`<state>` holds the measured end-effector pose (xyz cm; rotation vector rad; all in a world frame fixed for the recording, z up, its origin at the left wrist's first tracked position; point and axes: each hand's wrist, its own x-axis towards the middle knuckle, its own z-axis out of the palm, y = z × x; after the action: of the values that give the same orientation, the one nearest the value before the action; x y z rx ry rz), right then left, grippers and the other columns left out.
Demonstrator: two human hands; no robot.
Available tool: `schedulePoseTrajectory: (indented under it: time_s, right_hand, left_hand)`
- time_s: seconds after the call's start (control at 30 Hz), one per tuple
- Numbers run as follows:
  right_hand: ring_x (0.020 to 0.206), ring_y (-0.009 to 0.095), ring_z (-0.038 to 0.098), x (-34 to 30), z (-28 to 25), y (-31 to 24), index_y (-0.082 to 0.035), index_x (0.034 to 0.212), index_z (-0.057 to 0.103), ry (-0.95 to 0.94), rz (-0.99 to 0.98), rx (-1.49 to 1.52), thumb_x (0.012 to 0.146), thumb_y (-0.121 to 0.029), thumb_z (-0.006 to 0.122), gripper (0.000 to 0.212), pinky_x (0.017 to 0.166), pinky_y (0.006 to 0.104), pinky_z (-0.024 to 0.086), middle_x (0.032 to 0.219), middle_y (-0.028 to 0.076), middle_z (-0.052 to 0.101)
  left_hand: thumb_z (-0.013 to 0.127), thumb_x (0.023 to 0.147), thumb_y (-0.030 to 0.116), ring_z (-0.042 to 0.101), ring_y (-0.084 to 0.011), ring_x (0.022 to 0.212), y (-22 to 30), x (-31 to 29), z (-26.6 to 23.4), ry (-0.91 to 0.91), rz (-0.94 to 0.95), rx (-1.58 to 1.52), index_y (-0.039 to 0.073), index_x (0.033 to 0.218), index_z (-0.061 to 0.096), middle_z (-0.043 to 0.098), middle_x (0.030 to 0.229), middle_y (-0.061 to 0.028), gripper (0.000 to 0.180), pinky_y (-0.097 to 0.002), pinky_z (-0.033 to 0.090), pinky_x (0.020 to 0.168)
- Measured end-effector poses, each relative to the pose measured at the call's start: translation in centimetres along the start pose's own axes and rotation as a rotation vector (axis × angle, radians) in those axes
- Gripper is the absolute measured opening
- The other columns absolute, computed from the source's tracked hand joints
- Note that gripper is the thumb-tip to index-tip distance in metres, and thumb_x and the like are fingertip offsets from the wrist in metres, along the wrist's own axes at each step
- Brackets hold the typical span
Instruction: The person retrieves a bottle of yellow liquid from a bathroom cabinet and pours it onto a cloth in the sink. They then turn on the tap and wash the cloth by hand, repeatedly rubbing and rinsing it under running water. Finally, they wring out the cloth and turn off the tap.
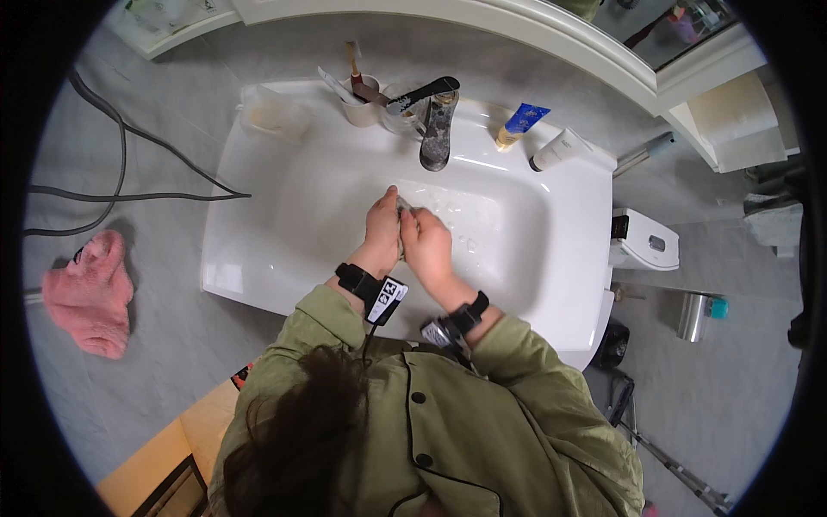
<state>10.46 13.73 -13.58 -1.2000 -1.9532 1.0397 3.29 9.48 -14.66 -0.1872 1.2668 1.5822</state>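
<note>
Both hands are close together over the basin of the white sink (284,185), in front of the faucet (437,129). My left hand (381,231) has its thumb up, and its fingers are closed inward. Against it presses my right hand (427,245), fingers curled. Pinched between them is a small greyish, cloth-like thing (401,205), mostly hidden, so its kind cannot be made out. Wet drops or suds (465,241) lie on the basin floor to the right of my hands. No stream of water shows clearly under the spout.
On the back ledge stand a white cup (362,110) with brushes, a glass mug (398,119), a blue and yellow tube (519,125) and a white tube (558,149). A pink towel (90,293) hangs at left near a dark cable (121,146). A mirror cabinet edge (551,24) overhangs the back.
</note>
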Motion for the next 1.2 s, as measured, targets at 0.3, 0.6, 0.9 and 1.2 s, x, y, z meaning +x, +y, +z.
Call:
schedulePoseTrajectory:
  time_s: [0.3,0.6,0.9,1.2]
  right_hand:
    - [0.069,0.045,0.055,0.7,0.3,0.1,0.000,0.074,0.053,-0.010,0.014,-0.042,0.089,-0.022,0.050,0.027,0.062,0.0505,0.043,0.072,0.026,0.057]
    - [0.067,0.044,0.056,-0.3,0.6,0.0,0.000,0.074,0.051,-0.038,0.049,-0.014,0.090,-0.022,0.050,0.027,0.059,0.0502,0.044,0.068,0.025,0.057]
    - [0.068,0.046,0.055,0.2,1.5,2.6,0.000,0.075,0.052,0.018,0.089,-0.066,0.090,-0.023,0.048,0.028,0.062,0.0503,0.044,0.070,0.026,0.056]
    - [0.070,0.045,0.055,1.1,0.6,0.7,0.000,0.072,0.052,-0.144,0.127,-0.044,0.089,-0.024,0.049,0.029,0.062,0.0500,0.044,0.070,0.026,0.057]
  left_hand:
    - [0.041,0.095,0.027,0.056,-0.0159,0.079,-0.1,0.3,0.5,-0.140,-0.022,-0.059,0.011,0.104,0.057,0.058,0.090,-0.0024,0.024,-0.0308,0.048,0.069]
    - [0.041,0.096,0.030,0.056,-0.0176,0.081,-0.1,0.7,0.1,-0.094,-0.049,-0.041,0.011,0.109,0.055,0.057,0.095,-0.0037,0.027,-0.0355,0.050,0.071]
    - [0.042,0.095,0.033,0.051,-0.0109,0.067,-0.3,1.7,-0.5,-0.035,0.040,0.047,0.018,0.098,0.055,0.056,0.081,0.0049,0.021,-0.0293,0.041,0.050]
    - [0.043,0.094,0.038,0.051,-0.0127,0.070,0.7,1.3,1.0,-0.025,-0.076,0.007,0.014,0.095,0.055,0.055,0.082,0.0007,0.027,-0.0316,0.043,0.062]
